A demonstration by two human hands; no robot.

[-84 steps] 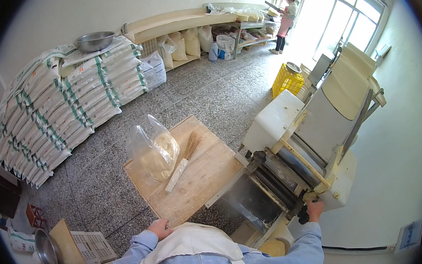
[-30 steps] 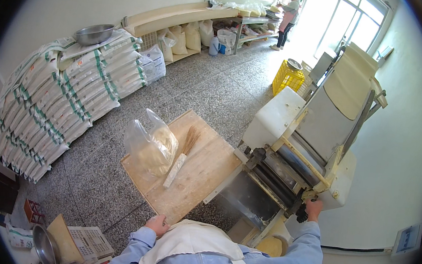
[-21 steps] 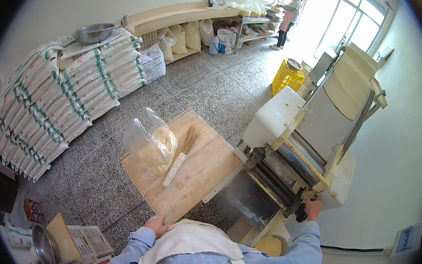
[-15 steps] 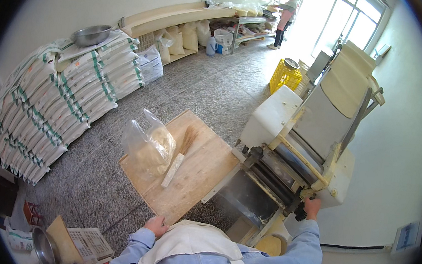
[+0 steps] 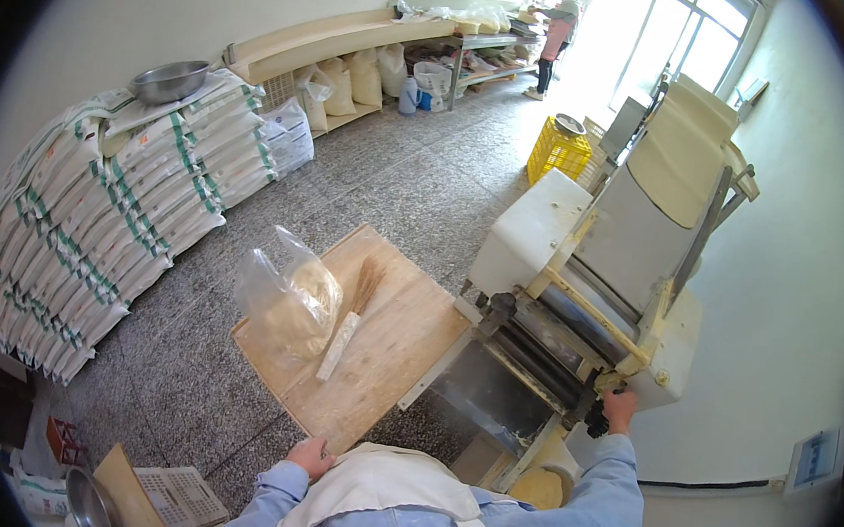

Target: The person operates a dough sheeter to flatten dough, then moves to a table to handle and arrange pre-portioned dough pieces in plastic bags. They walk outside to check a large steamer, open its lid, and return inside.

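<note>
Apparently, the right hand [image 5: 619, 408] grips the black knob [image 5: 596, 418] at the near right edge of the dough sheeter [image 5: 529, 235]; it is probably stiff, best held around. Whether the left hand [image 5: 311, 456] grips the wooden board [image 5: 385, 363] corner, I cannot tell.

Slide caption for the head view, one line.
Right hand at a roller machine, left hand near a wooden board bearing a straw brush and plastic bag.

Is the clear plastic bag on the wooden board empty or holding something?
Holding something: the clear plastic bag shows pale contents through its lower part, its upper part rising above.
</note>
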